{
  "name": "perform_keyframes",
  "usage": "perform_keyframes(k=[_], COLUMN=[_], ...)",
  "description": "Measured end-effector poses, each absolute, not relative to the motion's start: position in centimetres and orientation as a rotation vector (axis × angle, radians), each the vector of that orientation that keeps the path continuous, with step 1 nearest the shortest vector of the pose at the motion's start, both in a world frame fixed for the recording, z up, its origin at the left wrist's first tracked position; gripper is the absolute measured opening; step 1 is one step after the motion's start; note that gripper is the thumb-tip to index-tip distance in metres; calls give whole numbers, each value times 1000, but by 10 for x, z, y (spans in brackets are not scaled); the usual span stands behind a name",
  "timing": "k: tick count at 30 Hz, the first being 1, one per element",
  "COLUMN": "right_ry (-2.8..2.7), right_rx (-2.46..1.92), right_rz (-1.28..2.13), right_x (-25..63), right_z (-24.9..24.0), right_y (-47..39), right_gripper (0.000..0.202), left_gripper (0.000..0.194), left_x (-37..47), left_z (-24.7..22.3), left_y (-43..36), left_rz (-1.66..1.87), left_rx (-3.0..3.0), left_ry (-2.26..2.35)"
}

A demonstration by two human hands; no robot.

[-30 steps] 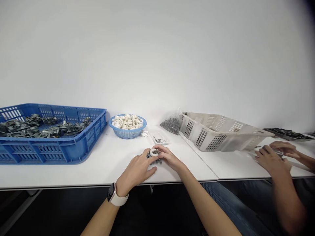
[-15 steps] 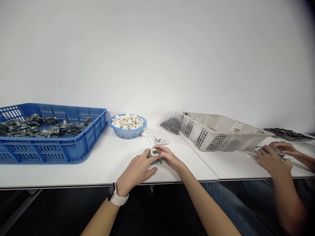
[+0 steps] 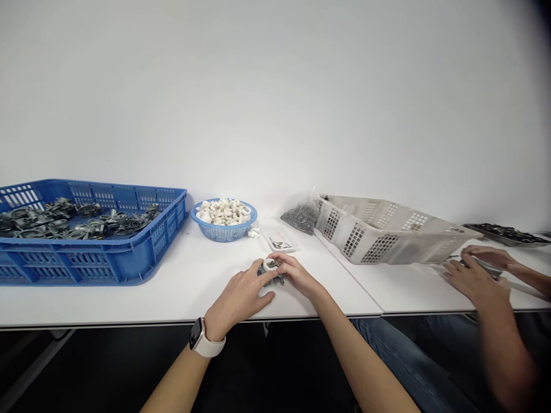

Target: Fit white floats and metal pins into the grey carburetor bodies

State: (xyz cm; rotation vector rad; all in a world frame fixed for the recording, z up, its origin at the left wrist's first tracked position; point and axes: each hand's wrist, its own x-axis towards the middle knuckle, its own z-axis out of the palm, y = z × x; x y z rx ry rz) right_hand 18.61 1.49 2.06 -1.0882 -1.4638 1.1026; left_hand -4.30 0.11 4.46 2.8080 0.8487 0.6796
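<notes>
A small grey metal part (image 3: 275, 280) rests on the white table between my hands, with a white plastic ring-shaped piece (image 3: 269, 264) on top of it. My left hand (image 3: 241, 295), wearing a watch on the wrist, grips the metal part from the left, fingers bent over it and thumb toward me. From the right, my right hand (image 3: 298, 275) has its fingertips closed on the white piece and the metal part's upper side. My fingers hide much of both pieces, so how they fit together cannot be made out.
A blue crate (image 3: 129, 261) of grey metal parts stands left. Behind my hands are a blue basket (image 3: 224, 231) of white pieces, a small white tray (image 3: 286, 249) with thin dark pins, and a plastic bag (image 3: 301, 217). A pale crate (image 3: 379, 246) and a co-worker's hands (image 3: 477, 281) are right.
My hands stay nearly in place around the metal part, with only slight finger movement. The co-worker's hands shift a little at the right.
</notes>
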Motion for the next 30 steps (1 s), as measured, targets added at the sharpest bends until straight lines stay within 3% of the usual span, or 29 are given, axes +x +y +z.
perform_keyframes(k=[30], right_ry=[-1466], right_rx=[-1082], right_rz=[1117], right_x=[188], right_z=[17], right_y=[16], right_gripper=[37], left_gripper=[60], left_x=[-43], left_z=[44], left_y=[1], left_rz=[656], left_rx=[2803], left_ry=[856])
